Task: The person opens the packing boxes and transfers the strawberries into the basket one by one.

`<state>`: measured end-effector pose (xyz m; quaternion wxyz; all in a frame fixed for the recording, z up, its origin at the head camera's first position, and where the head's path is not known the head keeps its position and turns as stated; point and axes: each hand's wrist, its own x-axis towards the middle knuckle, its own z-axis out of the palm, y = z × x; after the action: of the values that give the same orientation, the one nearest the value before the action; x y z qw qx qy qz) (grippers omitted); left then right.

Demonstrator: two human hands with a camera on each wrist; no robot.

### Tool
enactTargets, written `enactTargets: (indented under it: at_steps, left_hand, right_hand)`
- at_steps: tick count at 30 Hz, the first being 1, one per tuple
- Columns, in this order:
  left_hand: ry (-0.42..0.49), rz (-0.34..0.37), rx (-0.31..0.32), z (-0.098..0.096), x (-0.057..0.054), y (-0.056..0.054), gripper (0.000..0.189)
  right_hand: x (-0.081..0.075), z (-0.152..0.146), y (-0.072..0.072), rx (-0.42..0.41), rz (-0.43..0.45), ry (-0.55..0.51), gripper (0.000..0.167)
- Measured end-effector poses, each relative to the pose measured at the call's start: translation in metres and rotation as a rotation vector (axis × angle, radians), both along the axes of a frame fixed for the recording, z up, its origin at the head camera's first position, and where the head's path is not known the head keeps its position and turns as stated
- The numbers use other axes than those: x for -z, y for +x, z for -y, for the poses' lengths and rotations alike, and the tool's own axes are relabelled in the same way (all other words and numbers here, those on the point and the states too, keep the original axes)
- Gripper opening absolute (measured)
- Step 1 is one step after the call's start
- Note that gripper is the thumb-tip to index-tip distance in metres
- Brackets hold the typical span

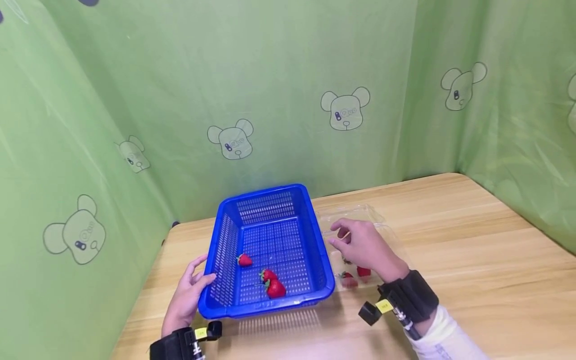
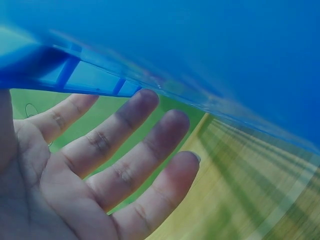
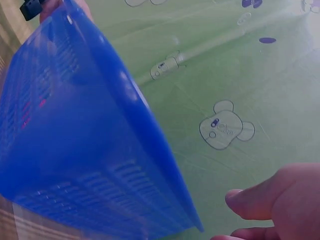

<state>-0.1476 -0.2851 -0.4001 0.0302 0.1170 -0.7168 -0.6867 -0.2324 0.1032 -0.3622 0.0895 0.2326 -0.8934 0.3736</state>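
Note:
A blue plastic basket (image 1: 321, 265) with slotted walls stands tilted above the table, three red strawberries (image 1: 275, 289) lying on its floor. My left hand (image 1: 186, 295) holds its near left side, thumb over the rim; in the left wrist view the fingers (image 2: 145, 145) reach under the blue plastic, nearly straight. To the basket's right, my right hand (image 1: 362, 245) hovers over a clear plastic box (image 1: 351, 215), fingers loosely bent and a gap before the thumb. Several strawberries (image 1: 348, 280) lie in that box, partly hidden by this hand. The right wrist view shows the right thumb (image 3: 250, 202) beside the basket.
The wooden table (image 1: 486, 260) extends to the right of the clear box. Green curtains (image 1: 288, 75) printed with bear heads hang behind and at both sides. Each wrist wears a black strap (image 1: 411, 297) with a small camera.

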Motion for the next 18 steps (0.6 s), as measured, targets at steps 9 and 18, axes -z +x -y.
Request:
enactTargets:
  at_steps: [9,18]
  left_hand:
    - [-0.022,0.015,-0.005,-0.002,-0.002,0.001,0.058]
    - [-0.025,0.019,-0.007,-0.003,-0.004,0.002,0.058]
  right_hand:
    - [0.005,-0.009,-0.007,0.024,0.044,-0.003,0.021]
    - [0.011,-0.011,-0.011,0.042,0.063,0.009,0.021]
